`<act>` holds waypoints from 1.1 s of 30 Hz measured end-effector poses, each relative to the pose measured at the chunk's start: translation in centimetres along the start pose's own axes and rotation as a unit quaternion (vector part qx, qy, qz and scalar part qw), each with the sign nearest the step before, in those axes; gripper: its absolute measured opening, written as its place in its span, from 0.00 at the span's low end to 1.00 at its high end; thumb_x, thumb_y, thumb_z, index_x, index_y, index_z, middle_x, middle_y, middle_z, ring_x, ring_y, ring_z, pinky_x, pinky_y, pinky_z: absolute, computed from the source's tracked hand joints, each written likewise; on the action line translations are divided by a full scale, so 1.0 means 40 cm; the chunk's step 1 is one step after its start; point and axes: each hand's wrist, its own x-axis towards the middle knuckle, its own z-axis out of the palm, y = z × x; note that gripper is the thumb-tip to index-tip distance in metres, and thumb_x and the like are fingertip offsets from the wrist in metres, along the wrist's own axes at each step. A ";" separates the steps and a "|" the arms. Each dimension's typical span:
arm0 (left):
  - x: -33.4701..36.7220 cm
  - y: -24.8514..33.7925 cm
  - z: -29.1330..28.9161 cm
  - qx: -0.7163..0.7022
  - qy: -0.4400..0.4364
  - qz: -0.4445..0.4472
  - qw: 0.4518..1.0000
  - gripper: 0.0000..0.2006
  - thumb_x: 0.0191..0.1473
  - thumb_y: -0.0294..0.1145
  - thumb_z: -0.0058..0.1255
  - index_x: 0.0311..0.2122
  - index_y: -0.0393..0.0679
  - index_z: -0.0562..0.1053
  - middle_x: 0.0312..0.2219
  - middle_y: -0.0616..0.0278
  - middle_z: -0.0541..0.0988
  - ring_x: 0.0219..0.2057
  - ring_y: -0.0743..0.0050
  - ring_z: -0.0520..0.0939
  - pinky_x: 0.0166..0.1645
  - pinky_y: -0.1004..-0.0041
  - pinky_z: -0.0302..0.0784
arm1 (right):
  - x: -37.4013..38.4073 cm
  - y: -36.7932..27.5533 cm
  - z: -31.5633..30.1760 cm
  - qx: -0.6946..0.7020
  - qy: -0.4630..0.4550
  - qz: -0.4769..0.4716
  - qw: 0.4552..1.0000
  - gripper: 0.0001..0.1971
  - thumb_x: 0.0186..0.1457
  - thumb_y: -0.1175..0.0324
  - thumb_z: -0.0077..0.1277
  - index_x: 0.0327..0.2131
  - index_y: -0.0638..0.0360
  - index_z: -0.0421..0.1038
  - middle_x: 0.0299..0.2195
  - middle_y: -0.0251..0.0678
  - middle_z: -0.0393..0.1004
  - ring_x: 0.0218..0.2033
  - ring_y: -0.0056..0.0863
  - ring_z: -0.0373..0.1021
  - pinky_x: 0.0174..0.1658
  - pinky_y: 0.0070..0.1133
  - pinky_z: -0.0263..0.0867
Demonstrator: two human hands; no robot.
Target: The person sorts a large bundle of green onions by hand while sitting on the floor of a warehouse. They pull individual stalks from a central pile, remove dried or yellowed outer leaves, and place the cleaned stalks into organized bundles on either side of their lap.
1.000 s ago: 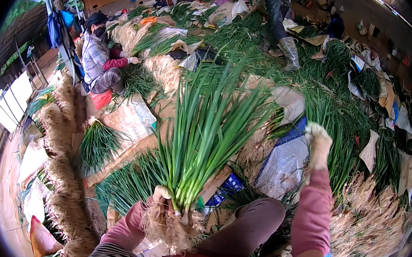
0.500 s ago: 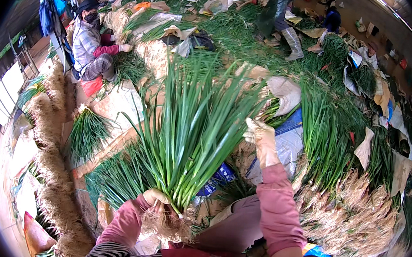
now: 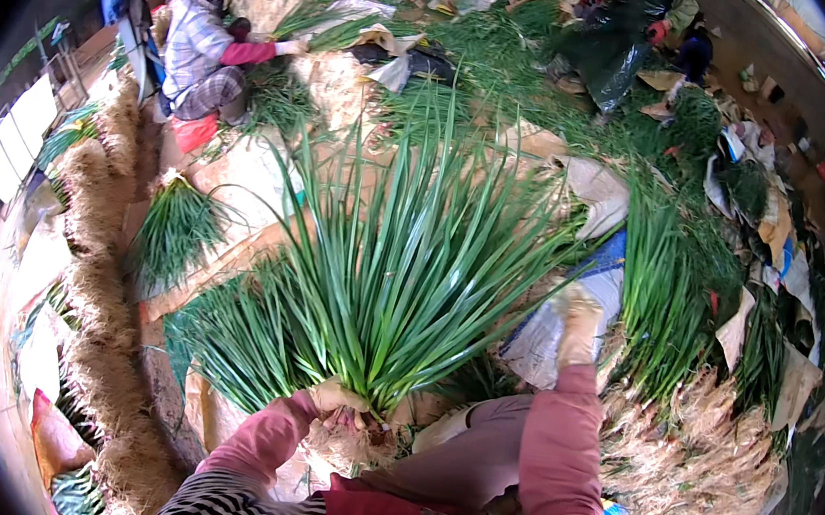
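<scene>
My left hand (image 3: 342, 406), in a pale work glove with a pink sleeve, grips the root end of a big bunch of green onions (image 3: 411, 267). The bunch stands upright and its long green leaves fan out away from me. My right hand (image 3: 578, 325), also gloved, is stretched out to the right of the bunch, over a white and blue sack (image 3: 566, 324). It touches the outer leaves at most, and I cannot tell whether it holds anything.
A second bundle of green onions (image 3: 174, 227) lies to the left on cardboard. More onions (image 3: 671, 285) are piled to the right. Dry roots and trimmings (image 3: 98, 285) form a ridge on the left. A seated person (image 3: 209, 45) works at the back left.
My right hand has pulled back from its far reach toward the bunch and lower. The bunch in my left hand stays upright while the view has shifted slightly.
</scene>
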 end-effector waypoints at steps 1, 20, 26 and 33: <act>0.000 0.000 -0.005 0.016 -0.007 -0.012 1.000 0.10 0.45 0.21 0.51 0.35 0.30 0.73 0.23 0.48 0.79 0.20 0.62 0.81 0.22 0.72 0.78 | 0.003 -0.032 -0.062 -0.001 0.003 -0.004 1.000 0.09 0.51 0.72 0.50 0.36 0.64 0.73 0.24 0.34 0.76 0.18 0.19 0.67 0.22 0.15 0.63; 0.001 -0.016 0.018 0.084 0.037 0.017 0.996 0.18 0.45 0.22 0.54 0.43 0.31 0.65 0.23 0.44 0.78 0.12 0.65 0.78 0.06 0.75 0.66 | 0.028 -0.048 -0.008 0.222 -0.062 0.126 0.965 0.16 0.54 0.62 0.52 0.41 0.63 0.70 0.32 0.36 0.74 0.31 0.30 0.69 0.36 0.24 0.67; -0.019 -0.017 0.028 0.101 0.033 0.003 0.994 0.17 0.47 0.24 0.51 0.44 0.30 0.68 0.22 0.50 0.79 0.13 0.69 0.77 0.08 0.79 0.66 | -0.002 -0.052 -0.041 0.025 0.000 0.064 0.998 0.07 0.52 0.71 0.50 0.30 0.64 0.74 0.15 0.25 0.59 0.14 0.17 0.54 0.19 0.19 0.59; 0.035 -0.036 0.020 0.128 -0.004 0.008 0.992 0.22 0.44 0.23 0.52 0.48 0.34 0.65 0.20 0.51 0.78 0.08 0.73 0.72 0.06 0.78 0.64 | 0.072 -0.122 -0.397 -0.588 -0.076 -0.040 0.804 0.10 0.51 0.68 0.49 0.33 0.63 0.76 0.24 0.40 0.75 0.23 0.28 0.72 0.25 0.24 0.68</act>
